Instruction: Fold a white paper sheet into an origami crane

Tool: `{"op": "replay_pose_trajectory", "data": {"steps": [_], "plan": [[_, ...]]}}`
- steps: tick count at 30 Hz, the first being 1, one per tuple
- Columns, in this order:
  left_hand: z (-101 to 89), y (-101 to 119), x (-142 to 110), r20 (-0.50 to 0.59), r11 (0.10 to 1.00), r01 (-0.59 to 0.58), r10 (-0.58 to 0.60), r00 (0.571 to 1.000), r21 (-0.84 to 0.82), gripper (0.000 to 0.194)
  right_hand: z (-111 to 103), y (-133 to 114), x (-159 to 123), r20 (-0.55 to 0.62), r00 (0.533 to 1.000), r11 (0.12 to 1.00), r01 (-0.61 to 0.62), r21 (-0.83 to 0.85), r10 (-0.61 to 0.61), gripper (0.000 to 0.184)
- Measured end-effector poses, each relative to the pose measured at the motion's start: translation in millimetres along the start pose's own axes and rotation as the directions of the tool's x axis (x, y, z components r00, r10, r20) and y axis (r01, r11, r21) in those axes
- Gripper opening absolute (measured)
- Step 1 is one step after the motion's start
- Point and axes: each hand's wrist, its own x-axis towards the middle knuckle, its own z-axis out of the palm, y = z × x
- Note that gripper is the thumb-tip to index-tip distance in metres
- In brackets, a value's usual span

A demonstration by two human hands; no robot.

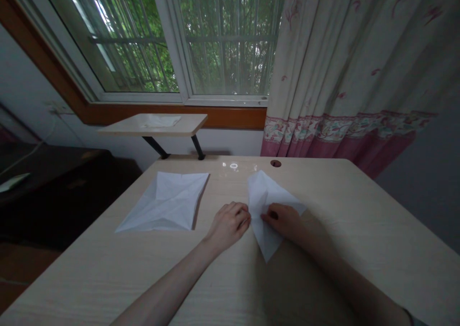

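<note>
While the left hand rests its curled fingertips at the nine o'clock edge of the folded white paper, the right hand lies over the sheet's three o'clock side, thumb and forefinger drawn together near its middle. Both grips look almost closed, though I cannot tell from here whether paper is caught between the fingers. The sheet thus sits between the two hands, the right overlapping it more and the left only at its border. Its long axis runs roughly from twelve to six, with a point toward three, under the right wrist. Out at ten o'clock from the left hand, a creased white sheet lies on the table; beyond, at eleven, a small raised shelf holds something white.
</note>
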Motion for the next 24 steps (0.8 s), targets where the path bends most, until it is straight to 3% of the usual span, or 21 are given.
{"op": "replay_pose_trajectory", "data": {"steps": [13, 24], "plan": [[-2.3, 4, 1, 0.011, 0.985, 0.161, -0.162, 0.987, 0.066, 0.006, 14, 1, -8, -0.022, 0.998, 0.998, 0.059, -0.039, -0.059, 0.017], [-2.9, 3, 0, -0.024, 0.969, 0.238, -0.240, 0.970, -0.068, 0.010, 14, 1, -8, -0.045, 0.997, 0.998, 0.060, -0.006, -0.061, 0.017]]}}
